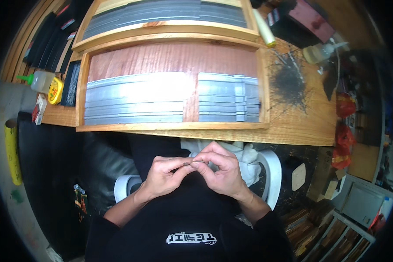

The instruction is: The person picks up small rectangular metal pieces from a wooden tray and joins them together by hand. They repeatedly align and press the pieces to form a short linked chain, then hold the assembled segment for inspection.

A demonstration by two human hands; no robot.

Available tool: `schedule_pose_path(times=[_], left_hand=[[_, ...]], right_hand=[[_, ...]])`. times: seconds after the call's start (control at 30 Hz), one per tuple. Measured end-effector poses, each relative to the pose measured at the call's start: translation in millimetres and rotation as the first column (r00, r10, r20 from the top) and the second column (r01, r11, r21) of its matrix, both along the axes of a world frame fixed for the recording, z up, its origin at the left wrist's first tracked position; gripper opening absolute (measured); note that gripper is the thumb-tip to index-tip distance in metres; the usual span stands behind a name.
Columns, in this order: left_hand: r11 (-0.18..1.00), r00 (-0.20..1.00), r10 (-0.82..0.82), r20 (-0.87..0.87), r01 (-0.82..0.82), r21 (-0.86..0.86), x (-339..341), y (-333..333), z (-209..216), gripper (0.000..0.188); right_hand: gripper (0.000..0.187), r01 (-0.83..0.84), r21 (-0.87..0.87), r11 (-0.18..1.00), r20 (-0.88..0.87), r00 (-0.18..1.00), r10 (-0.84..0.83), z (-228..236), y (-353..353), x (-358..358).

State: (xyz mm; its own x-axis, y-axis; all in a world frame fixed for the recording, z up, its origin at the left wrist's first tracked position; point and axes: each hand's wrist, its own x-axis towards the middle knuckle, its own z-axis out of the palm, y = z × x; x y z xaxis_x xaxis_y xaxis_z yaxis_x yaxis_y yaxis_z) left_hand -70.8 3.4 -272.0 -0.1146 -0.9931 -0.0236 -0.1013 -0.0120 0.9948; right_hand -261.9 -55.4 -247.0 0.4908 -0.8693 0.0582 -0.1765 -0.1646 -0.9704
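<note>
In front of my body, just off the table's near edge, my left hand [163, 175] and my right hand [222, 172] meet at the fingertips. Both are closed in a pinch on a thin, dark, sliver-like piece [187, 164]. Most of it is hidden by the fingers, so its kind cannot be made out. Beyond the hands lies a shallow wooden tray [174, 126] with a reddish-brown bottom. Two groups of flat silver-grey strips [133, 100] lie in its nearer part, with a gap between them. Glare washes out part of the left group.
Behind stands a second wooden tray [161, 29] of darker grey strips. Fine dark wire-like bits [287, 85] lie heaped on the table [301, 126] at right, near a squeeze bottle [321, 53]. A green-tipped bottle [41, 81] and yellow container [55, 91] stand left. White chair arms [271, 174] flank me.
</note>
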Motion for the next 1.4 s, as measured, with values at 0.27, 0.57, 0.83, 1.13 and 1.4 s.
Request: schedule_pose_path(times=[0.27,0.57,0.83,1.13,1.4], left_hand=[[0.981,0.999,0.037,-0.025,-0.041,-0.187,-4.7,-11.2,2.4,0.020],[0.964,0.996,0.011,0.085,0.012,-0.266,-4.7,-31.7,36.9,0.024],[0.939,0.985,-0.058,0.161,0.109,-0.328,-2.3,-48.7,64.2,0.029],[0.877,0.970,0.029,0.241,0.091,-0.471,3.1,-67.1,56.8,0.028],[0.921,0.978,-0.025,0.206,0.103,-0.376,6.4,-70.4,64.5,0.027]], right_hand=[[0.014,0.189,-0.719,0.669,-0.259,0.820,-0.510,111.9,-42.0,-65.2],[0.012,0.092,-0.611,0.786,-0.299,0.893,-0.337,115.5,-50.9,-70.4],[0.019,-0.063,-0.232,0.971,0.103,0.991,0.089,64.2,-40.3,-11.6],[0.025,-0.013,-0.406,0.914,0.157,0.984,0.083,47.2,-52.6,3.3],[0.023,-0.002,-0.496,0.868,0.074,0.996,0.044,52.9,-55.1,6.4]])
